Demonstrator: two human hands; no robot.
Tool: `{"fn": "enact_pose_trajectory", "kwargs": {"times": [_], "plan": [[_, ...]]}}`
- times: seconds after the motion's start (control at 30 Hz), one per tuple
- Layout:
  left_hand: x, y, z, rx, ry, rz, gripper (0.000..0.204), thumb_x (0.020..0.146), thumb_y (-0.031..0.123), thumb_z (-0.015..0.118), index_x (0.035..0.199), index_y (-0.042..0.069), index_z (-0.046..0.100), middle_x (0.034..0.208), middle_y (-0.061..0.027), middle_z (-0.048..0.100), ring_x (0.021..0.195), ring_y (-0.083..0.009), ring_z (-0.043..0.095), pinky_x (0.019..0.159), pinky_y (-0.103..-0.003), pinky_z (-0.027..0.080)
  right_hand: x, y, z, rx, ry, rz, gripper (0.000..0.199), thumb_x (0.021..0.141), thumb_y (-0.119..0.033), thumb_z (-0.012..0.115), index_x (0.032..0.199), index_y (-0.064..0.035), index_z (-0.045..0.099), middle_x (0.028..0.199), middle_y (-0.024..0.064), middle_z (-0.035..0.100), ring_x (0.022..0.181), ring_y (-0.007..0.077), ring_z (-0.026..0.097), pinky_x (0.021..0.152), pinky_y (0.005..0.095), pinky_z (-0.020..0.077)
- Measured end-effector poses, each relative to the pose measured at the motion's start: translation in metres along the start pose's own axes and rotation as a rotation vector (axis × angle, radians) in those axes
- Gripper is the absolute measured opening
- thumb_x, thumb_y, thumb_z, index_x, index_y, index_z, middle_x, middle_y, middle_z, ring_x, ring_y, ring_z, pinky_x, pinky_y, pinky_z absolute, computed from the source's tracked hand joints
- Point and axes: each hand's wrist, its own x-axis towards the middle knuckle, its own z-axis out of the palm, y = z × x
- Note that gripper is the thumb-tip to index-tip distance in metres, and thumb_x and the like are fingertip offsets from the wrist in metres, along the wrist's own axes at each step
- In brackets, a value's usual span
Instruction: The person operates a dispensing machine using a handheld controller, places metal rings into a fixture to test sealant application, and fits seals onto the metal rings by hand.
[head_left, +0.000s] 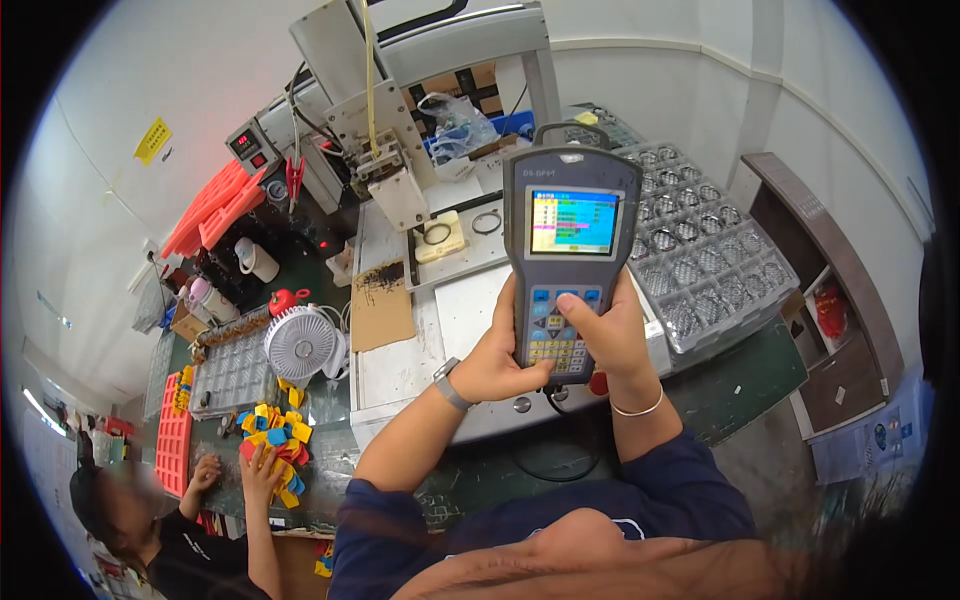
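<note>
A grey handheld controller (570, 270) with a lit colour screen (573, 223) and a keypad stands upright between my two hands. My left hand (495, 360) is wrapped round its lower left side, thumb across the bottom keys. Round the right side closes my right hand (618, 335), its thumb on the upper keys. A black cable leaves the controller's lower end. Behind it is a bench-top dispensing machine (400, 200) with a metal head over a cream fixture (440, 238). A dark ring lies in that fixture, and another ring (487, 222) beside it.
Stacked clear compartment trays (700, 250) stand at the right. Left of the machine are a white fan (302, 343), yellow, blue and red pieces (280, 440) and a red tray (174, 435). A co-worker (190, 545) reaches into the pieces at lower left.
</note>
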Motion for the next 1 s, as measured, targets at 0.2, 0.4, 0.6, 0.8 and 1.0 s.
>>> {"fn": "enact_pose_trajectory", "kwargs": {"times": [0.2, 0.4, 0.6, 0.8, 1.0], "plan": [[-0.007, -0.005, 0.0, -0.094, -0.008, 0.058, 0.104, 0.075, -0.002, 0.06, 0.149, 0.007, -0.012, 0.146, -0.0147, 0.028, 0.134, -0.0232, 0.031, 0.108, -0.036, 0.028, -0.017, -0.018, 0.0, 0.006, -0.125, -0.096, 0.052, 0.087, -0.003, 0.057, 0.132, 0.0059, 0.032, 0.122, 0.0134, 0.051, 0.112, 0.0156, 0.05, 0.097, 0.0312, 0.0406], [-0.005, 0.004, -0.009, -0.411, -0.238, 0.109, 0.101, 0.079, 0.023, 0.074, 0.152, 0.01, 0.005, 0.153, -0.0151, 0.023, 0.139, -0.0274, 0.029, 0.11, -0.042, 0.027, -0.04, -0.04, -0.014, -0.082, -0.068, -0.196, 0.049, 0.09, -0.002, 0.051, 0.135, 0.0049, 0.032, 0.127, 0.0129, 0.048, 0.116, 0.0172, 0.046, 0.103, 0.0326, 0.0341], [0.004, 0.014, -0.037, 0.54, 0.006, 0.11, 0.059, 0.079, 0.026, 0.068, 0.134, 0.013, 0.049, 0.139, -0.0169, 0.045, 0.133, -0.0373, 0.037, 0.11, -0.051, 0.026, -0.091, -0.1, -0.146, -0.113, 0.639, -0.211, 0.038, 0.093, -0.012, 0.053, 0.128, 0.001, 0.045, 0.113, 0.0106, 0.059, 0.098, 0.0178, 0.06, 0.083, 0.031, 0.0497], [-0.008, -0.009, -0.002, 1.236, -0.246, 0.085, 0.083, 0.068, 0.065, 0.064, 0.134, 0.016, 0.05, 0.142, -0.0216, 0.037, 0.139, -0.0404, 0.023, 0.103, -0.073, 0.006, -0.169, -0.047, -0.3, -0.395, 1.153, -0.014, 0.036, 0.093, -0.016, 0.057, 0.119, 0.007, 0.05, 0.112, 0.016, 0.061, 0.095, 0.0238, 0.062, 0.081, 0.0353, 0.0513], [-0.005, -0.009, 0.003, 1.242, -0.325, -0.131, 0.086, 0.065, 0.066, 0.064, 0.134, 0.018, 0.05, 0.14, -0.0179, 0.041, 0.137, -0.0386, 0.028, 0.103, -0.073, 0.007, -0.191, 0.029, -0.363, -0.381, 1.166, 0.083, 0.039, 0.093, -0.017, 0.057, 0.121, 0.0091, 0.047, 0.114, 0.0184, 0.058, 0.096, 0.0262, 0.062, 0.082, 0.036, 0.0517]]}}
